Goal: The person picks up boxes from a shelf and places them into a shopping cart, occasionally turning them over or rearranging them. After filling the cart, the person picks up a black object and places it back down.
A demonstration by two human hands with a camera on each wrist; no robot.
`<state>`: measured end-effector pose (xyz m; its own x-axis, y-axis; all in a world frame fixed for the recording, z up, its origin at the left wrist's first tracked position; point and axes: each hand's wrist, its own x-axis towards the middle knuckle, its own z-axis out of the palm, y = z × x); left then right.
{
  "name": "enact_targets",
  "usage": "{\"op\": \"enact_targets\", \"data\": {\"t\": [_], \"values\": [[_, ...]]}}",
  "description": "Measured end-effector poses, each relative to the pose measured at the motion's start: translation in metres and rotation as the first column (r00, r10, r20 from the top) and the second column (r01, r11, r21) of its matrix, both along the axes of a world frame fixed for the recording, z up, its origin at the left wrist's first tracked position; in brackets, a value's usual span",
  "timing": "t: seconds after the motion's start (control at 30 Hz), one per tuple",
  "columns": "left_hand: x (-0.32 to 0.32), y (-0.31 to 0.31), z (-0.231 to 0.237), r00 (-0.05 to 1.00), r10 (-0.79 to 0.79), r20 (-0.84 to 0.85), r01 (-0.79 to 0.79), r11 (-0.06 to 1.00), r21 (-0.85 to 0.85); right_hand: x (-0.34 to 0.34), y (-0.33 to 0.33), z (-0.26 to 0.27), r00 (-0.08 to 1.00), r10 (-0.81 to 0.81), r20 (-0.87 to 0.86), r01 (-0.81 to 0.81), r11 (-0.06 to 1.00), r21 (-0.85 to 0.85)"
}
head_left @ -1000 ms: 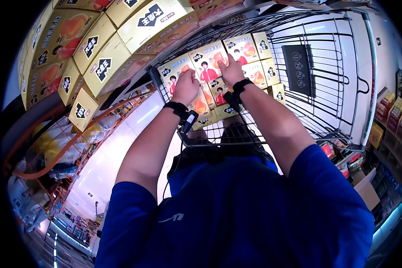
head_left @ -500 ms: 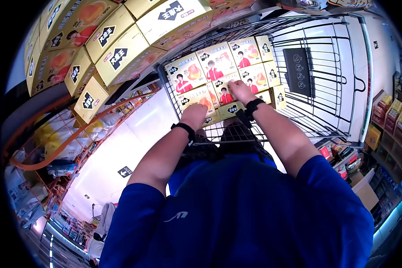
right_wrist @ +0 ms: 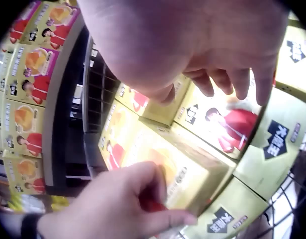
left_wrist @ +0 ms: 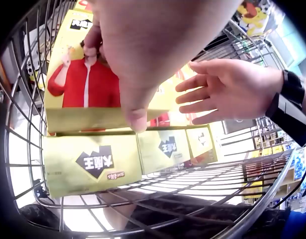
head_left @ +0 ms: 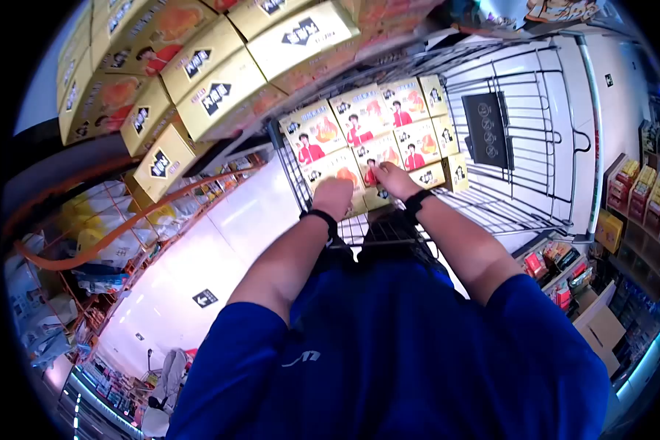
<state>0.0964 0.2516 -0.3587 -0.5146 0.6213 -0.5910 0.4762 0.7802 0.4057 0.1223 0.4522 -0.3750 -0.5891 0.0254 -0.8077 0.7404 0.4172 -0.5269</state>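
Note:
Yellow boxes (head_left: 359,117) with a red-jacketed figure fill one end of the shopping cart, in rows. My left hand (head_left: 334,196) is at the near-left box; in the left wrist view its thumb (left_wrist: 138,119) presses that box's near edge while the fingers bend over the printed top (left_wrist: 86,87). The right wrist view shows the left hand (right_wrist: 118,199) gripping this box (right_wrist: 177,174), which sits slightly tilted against its neighbours. My right hand (head_left: 392,180) hovers over the near-middle boxes, fingers extended and apart in the left wrist view (left_wrist: 227,89), holding nothing.
The wire cart (head_left: 550,132) has a black sign panel (head_left: 489,130) on its right side. Stacked yellow boxes (head_left: 220,95) stand on a display at the upper left, beside an orange-railed rack (head_left: 103,242). Shelves of goods (head_left: 642,191) line the right.
Both hands have come back from the farther boxes towards the cart's near edge. The right hand has moved down from the upper row. The head view has shifted slightly.

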Motion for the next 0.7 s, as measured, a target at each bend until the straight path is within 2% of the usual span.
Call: {"op": "enact_targets", "data": {"t": [0.03,0.1,0.13,0.17,0.23,0.27,0.3,0.37,0.43,0.5,0.57,0.63,0.67,0.7], "values": [[-0.002,-0.003,0.001,1.0,-0.015,-0.004,0.015,1.0,0.0,-0.006,0.008,0.008,0.997,-0.001,-0.077,0.004,1.0,0.027],[-0.019,0.001,0.045,0.988,0.144,0.05,-0.148,0.986,0.075,-0.008,0.02,0.018,0.944,-0.124,-0.307,0.126,0.992,-0.011],[-0.028,0.004,0.057,0.99,0.139,0.01,-0.138,0.977,0.161,-0.016,0.024,0.046,0.913,-0.123,-0.39,0.136,0.991,0.006],[-0.036,0.007,0.07,0.985,0.174,-0.017,-0.169,0.973,0.158,-0.026,0.032,0.067,0.906,-0.123,-0.406,0.144,0.989,0.023],[-0.063,0.009,0.131,0.976,0.216,-0.005,-0.201,0.914,0.352,-0.045,0.042,0.115,0.846,-0.199,-0.494,0.201,0.978,-0.05],[-0.076,0.011,0.159,0.957,0.286,0.049,-0.28,0.862,0.422,-0.054,0.046,0.139,0.818,-0.266,-0.51,0.23,0.964,-0.135],[-0.089,0.01,0.193,0.948,0.318,-0.015,-0.264,0.813,0.519,-0.065,0.049,0.166,0.744,-0.241,-0.623,0.175,0.97,-0.166],[-0.118,0.006,0.248,0.904,0.427,0.001,-0.289,0.612,0.736,-0.087,0.046,0.245,0.662,-0.294,-0.689,0.117,0.949,-0.293],[-0.149,0.004,0.299,0.825,0.541,-0.163,-0.174,0.518,0.838,-0.112,0.052,0.303,0.603,-0.196,-0.774,-0.013,0.967,-0.255],[-0.21,0.011,0.361,0.708,0.63,-0.321,0.022,0.434,0.9,-0.16,0.053,0.373,0.415,-0.218,-0.883,0.008,0.972,-0.236],[-0.261,0.019,0.372,0.658,0.677,-0.331,-0.014,0.45,0.893,-0.212,0.057,0.399,0.184,-0.191,-0.964,-0.021,0.98,-0.198],[-0.303,0.032,0.377,0.612,0.728,-0.309,-0.116,0.469,0.876,-0.273,0.067,0.402,0.149,-0.039,-0.988,0.13,0.991,-0.019],[-0.315,0.037,0.381,0.612,0.728,-0.307,-0.115,0.467,0.877,-0.291,0.067,0.411,0.246,-0.029,-0.969,0.148,0.989,0.008],[-0.323,0.042,0.386,0.684,0.717,-0.134,-0.275,0.424,0.863,-0.307,0.066,0.419,0.344,-0.023,-0.939,0.162,0.986,0.035]]}}
